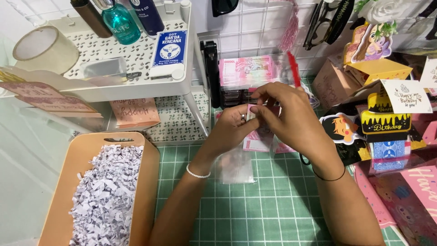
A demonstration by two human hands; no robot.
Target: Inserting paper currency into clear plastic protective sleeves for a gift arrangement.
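Observation:
My left hand [232, 125] and my right hand [284, 116] meet over the green cutting mat [255, 209]. Together they pinch a small pink banknote [253, 114], folded or rolled between the fingertips. Under the hands lie more pink banknotes [257, 143] and a clear plastic sleeve [236, 168]. A thicker stack of pink banknotes in clear wrap [246, 70] stands just behind the hands, against the wire grid wall.
A tan bin of shredded white paper [107, 191] sits at the left. A white shelf rack [132, 59] holds bottles, a card box and a tape roll. Birthday cards and cutout toppers [387, 114] crowd the right side. A black stapler-like tool [210, 68] stands behind.

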